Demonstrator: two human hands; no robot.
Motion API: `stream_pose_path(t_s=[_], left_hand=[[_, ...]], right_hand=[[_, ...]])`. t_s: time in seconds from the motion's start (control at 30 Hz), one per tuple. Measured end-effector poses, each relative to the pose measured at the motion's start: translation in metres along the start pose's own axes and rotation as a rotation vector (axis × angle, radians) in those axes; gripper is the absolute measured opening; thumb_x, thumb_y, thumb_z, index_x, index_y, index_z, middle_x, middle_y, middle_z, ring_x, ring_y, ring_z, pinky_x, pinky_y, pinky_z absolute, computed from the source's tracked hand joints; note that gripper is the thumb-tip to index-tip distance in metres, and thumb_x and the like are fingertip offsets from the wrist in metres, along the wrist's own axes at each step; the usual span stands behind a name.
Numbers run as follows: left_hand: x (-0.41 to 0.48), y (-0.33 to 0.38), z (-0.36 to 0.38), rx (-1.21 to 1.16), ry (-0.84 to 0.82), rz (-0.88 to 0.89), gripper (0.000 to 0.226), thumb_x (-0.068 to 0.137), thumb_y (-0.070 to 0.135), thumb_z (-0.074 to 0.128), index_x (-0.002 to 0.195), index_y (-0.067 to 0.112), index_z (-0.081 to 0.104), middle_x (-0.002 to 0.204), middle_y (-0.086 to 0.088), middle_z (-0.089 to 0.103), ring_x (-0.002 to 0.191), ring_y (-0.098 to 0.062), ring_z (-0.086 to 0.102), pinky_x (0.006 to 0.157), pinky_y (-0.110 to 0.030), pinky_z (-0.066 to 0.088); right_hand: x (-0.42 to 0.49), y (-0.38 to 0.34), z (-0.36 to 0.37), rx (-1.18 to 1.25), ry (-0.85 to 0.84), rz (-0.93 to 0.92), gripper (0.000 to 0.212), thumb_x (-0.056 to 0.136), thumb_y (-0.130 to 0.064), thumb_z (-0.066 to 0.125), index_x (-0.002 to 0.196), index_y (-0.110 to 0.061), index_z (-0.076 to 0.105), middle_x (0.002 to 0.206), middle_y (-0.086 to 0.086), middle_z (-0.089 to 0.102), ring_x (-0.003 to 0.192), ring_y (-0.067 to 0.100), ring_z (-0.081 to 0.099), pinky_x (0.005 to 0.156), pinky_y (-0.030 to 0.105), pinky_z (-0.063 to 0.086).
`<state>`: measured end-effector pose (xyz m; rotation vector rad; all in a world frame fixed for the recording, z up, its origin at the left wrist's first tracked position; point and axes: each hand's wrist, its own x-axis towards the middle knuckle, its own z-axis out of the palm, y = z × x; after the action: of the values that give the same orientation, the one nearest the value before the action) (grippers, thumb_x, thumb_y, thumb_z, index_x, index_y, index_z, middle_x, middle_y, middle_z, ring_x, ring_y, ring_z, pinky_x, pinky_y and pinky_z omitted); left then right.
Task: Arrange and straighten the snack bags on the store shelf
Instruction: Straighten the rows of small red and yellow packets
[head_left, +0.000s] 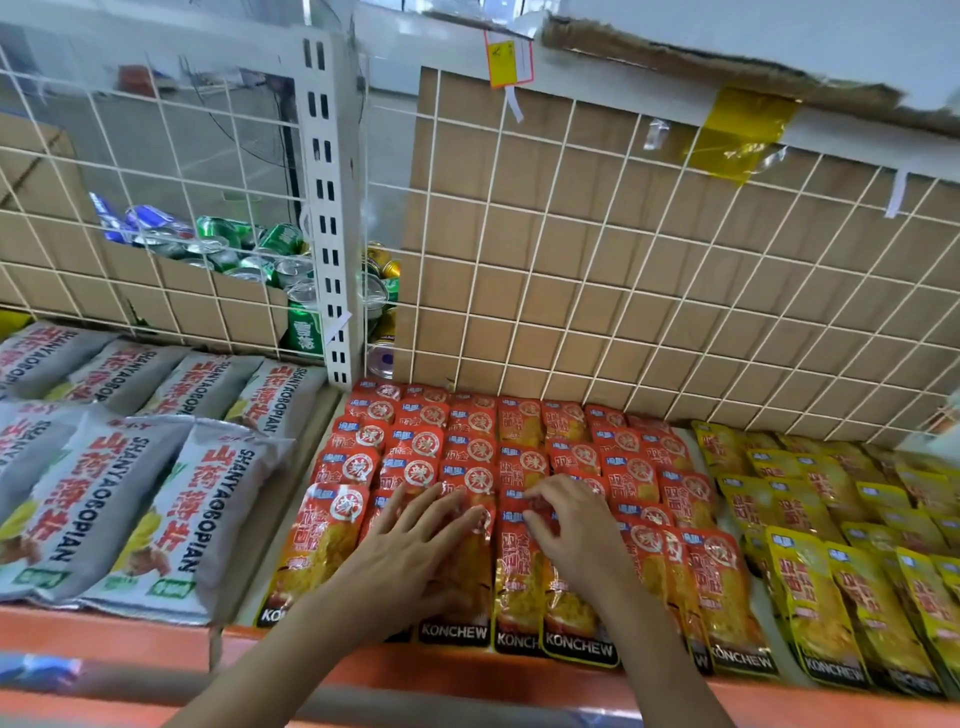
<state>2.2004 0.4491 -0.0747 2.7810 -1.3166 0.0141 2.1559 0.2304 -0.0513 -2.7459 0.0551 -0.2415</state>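
Rows of red snack bags (467, 447) lie overlapping on the shelf's middle section. My left hand (410, 551) lies flat with fingers spread on the front-row red bags. My right hand (571, 525) rests beside it with fingers curled, its fingertips pinching the top edge of a red snack bag (519, 571) in the front row. Yellow snack bags (831, 519) fill the right section. Large grey snack bags (156, 493) lie on the left section.
A white wire grid (623, 249) backed by cardboard stands behind the bags. Drink cans (249, 249) sit behind the grid at left, next to a white slotted upright post (327, 208). The orange shelf front edge (467, 670) runs below my wrists.
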Motion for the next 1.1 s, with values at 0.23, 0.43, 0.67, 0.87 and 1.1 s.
stream_pose_path(t_s=[0.23, 0.43, 0.67, 0.87, 1.1], left_hand=[[0.001, 0.002, 0.006, 0.036, 0.009, 0.006, 0.077, 0.086, 0.073, 0.012, 0.141, 0.025, 0.037, 0.139, -0.002, 0.048, 0.129, -0.022, 0.044, 0.103, -0.044, 0.019], [-0.002, 0.003, 0.006, 0.009, 0.026, 0.020, 0.072, 0.088, 0.070, 0.016, 0.145, 0.028, 0.030, 0.142, -0.005, 0.044, 0.131, -0.022, 0.041, 0.102, -0.044, 0.021], [-0.004, 0.001, 0.000, -0.009, -0.011, 0.021, 0.070, 0.087, 0.071, 0.011, 0.145, 0.035, 0.025, 0.143, 0.000, 0.044, 0.130, -0.019, 0.042, 0.103, -0.040, 0.018], [0.004, -0.001, -0.003, -0.278, 0.074, 0.027, 0.065, 0.086, 0.072, 0.016, 0.143, 0.041, 0.019, 0.149, 0.010, 0.029, 0.138, -0.012, 0.021, 0.116, -0.034, 0.009], [0.030, 0.012, -0.013, -0.428, 0.207, -0.070, 0.061, 0.082, 0.059, 0.020, 0.133, 0.035, 0.044, 0.136, 0.016, 0.044, 0.125, -0.007, 0.041, 0.103, -0.026, 0.033]], right_hand=[[0.000, -0.002, -0.001, -0.053, -0.034, 0.022, 0.027, 0.094, -0.037, 0.044, 0.117, -0.025, 0.054, 0.120, -0.012, 0.050, 0.115, 0.004, 0.043, 0.100, 0.021, 0.029], [-0.001, -0.008, -0.005, -0.080, -0.028, 0.029, 0.026, 0.095, -0.036, 0.045, 0.117, -0.026, 0.054, 0.119, -0.012, 0.050, 0.115, 0.006, 0.044, 0.100, 0.024, 0.029], [-0.009, -0.009, -0.016, -0.060, 0.050, 0.064, 0.026, 0.095, -0.035, 0.045, 0.116, -0.025, 0.055, 0.121, -0.011, 0.051, 0.116, 0.006, 0.044, 0.101, 0.025, 0.029], [-0.019, 0.003, -0.029, -0.041, 0.093, 0.122, 0.027, 0.093, -0.033, 0.050, 0.117, -0.022, 0.056, 0.121, -0.008, 0.053, 0.116, 0.008, 0.046, 0.096, 0.022, 0.031], [-0.025, 0.023, -0.040, -0.077, -0.076, 0.191, 0.050, 0.085, -0.057, 0.043, 0.125, -0.028, 0.052, 0.124, -0.010, 0.048, 0.124, 0.007, 0.036, 0.103, 0.023, 0.023]])
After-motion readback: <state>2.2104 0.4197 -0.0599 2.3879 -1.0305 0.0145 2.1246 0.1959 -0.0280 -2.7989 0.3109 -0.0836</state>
